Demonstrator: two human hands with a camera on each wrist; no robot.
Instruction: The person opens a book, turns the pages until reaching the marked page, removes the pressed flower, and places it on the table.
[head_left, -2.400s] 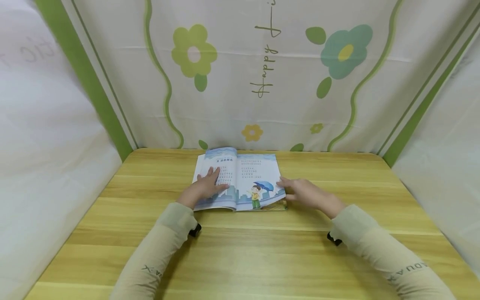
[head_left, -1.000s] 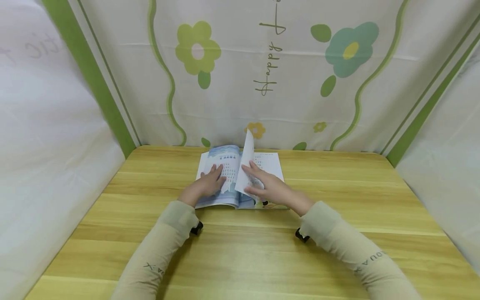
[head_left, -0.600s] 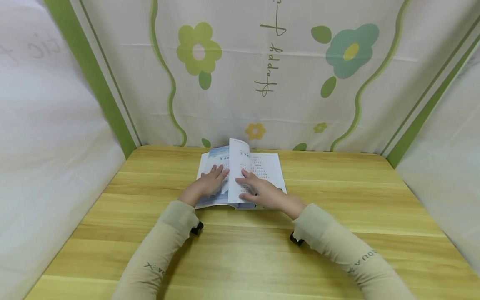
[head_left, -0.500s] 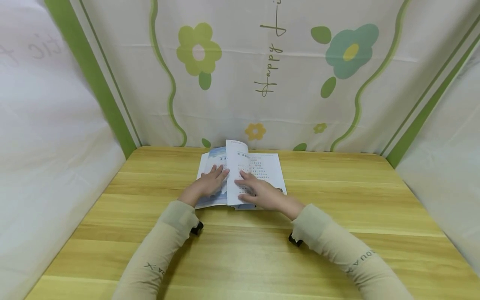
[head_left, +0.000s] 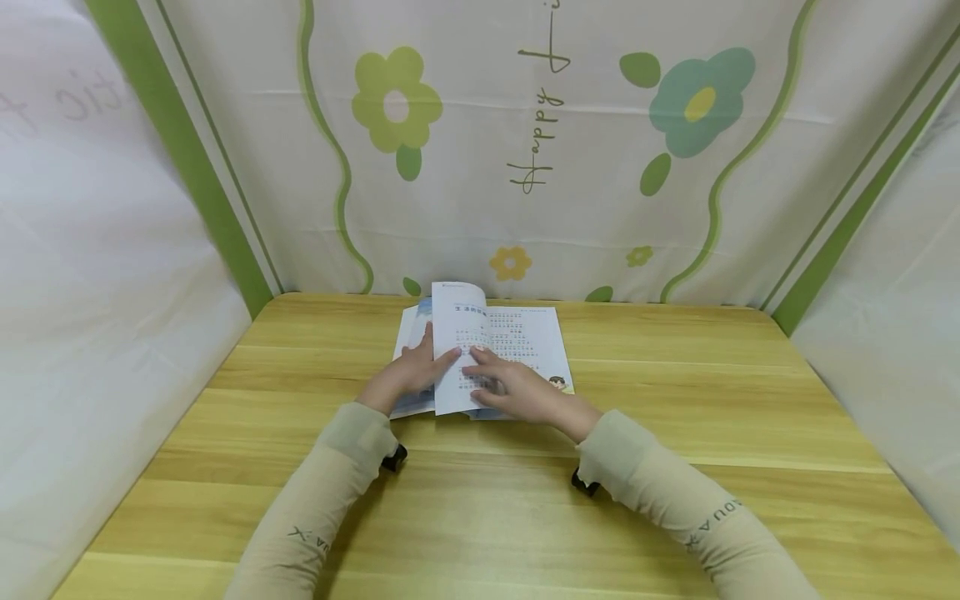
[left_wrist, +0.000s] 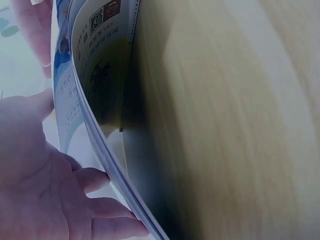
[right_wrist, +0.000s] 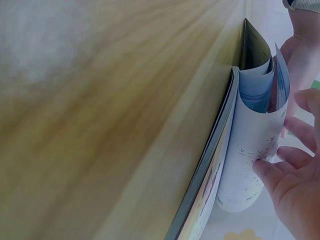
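Observation:
An open book (head_left: 531,342) with printed text lies near the far edge of the table. One page (head_left: 459,325) stands curved over from the spine toward the left. My left hand (head_left: 405,373) rests on the left side, some fingers hidden behind that page, its thumb lying over the page. My right hand (head_left: 528,392) touches the page's printed face with spread fingers. In the right wrist view, the thumb and fingers of the right hand (right_wrist: 295,175) lie against the curled page (right_wrist: 250,155). The left wrist view shows the left hand (left_wrist: 45,170) at the book's lifted outer edge (left_wrist: 110,155).
The wooden table (head_left: 480,508) extends in front of the book and to both sides. A white cloth with printed flowers (head_left: 397,100) hangs behind it. White side cloths (head_left: 90,292) flank the table. Each wrist carries a black camera (head_left: 395,458).
The right hand has moved left from the book's right edge, bringing the page up and over the spine. The left thumb now lies over that page; the left hand has otherwise barely moved.

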